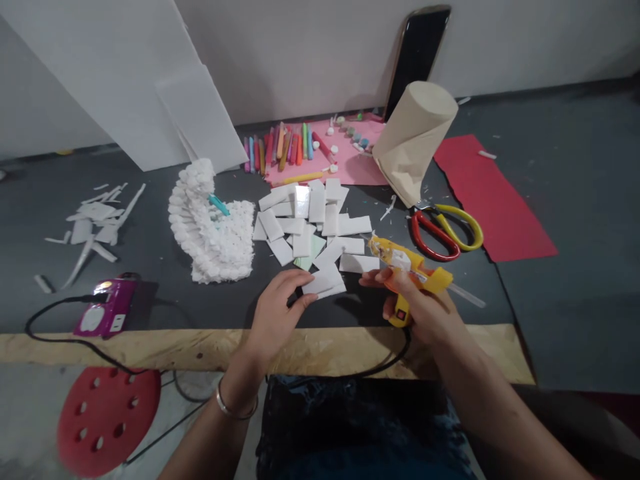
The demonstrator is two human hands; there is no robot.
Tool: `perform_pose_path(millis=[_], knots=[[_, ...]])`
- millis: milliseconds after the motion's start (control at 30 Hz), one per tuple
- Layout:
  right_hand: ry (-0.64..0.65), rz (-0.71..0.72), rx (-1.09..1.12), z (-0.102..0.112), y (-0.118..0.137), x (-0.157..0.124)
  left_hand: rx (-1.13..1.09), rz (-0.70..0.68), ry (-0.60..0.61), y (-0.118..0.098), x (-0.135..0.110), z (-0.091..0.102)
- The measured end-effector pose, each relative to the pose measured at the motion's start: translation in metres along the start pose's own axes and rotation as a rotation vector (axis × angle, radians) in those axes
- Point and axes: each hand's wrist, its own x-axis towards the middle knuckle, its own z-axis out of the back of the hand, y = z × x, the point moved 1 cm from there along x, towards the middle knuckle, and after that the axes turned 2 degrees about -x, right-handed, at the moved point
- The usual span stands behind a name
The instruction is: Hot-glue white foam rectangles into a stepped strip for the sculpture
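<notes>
Glue gun (440, 280), yellow in colour, is right of the middle of the frame, inside the right hand (427, 313), which is partly closed around it; its nozzle points toward the upper left. At the lower middle, the left hand (273, 310) pinches a white rectangular piece (327, 281) by its left edge, between thumb and fingers, close above the dark counter (175, 308). More white pieces (317, 201) lie in a loose pile just beyond both hands, at the centre.
</notes>
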Motion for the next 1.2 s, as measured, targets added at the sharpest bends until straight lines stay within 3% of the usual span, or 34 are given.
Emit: perform_pose_path(millis=[133,433,667,900,1200], knots=[[0.036,0.009,-0.156,-0.002,-0.001,-0.006,-0.031,0.023,-0.006,-0.001,-0.004,-0.001],[0.111,0.004,-0.136,-0.014,-0.003,-0.012,-0.045,0.070,-0.017,-0.006,-0.016,-0.002],[0.108,-0.023,-0.199,-0.009,-0.008,-0.018,-0.055,0.080,-0.030,-0.006,-0.026,-0.003],[0.121,-0.006,-0.138,-0.007,-0.013,-0.013,-0.007,0.119,-0.101,-0.003,-0.027,0.001],[0.140,0.016,-0.109,-0.006,-0.012,-0.011,0.048,0.102,-0.085,-0.001,-0.023,0.000]])
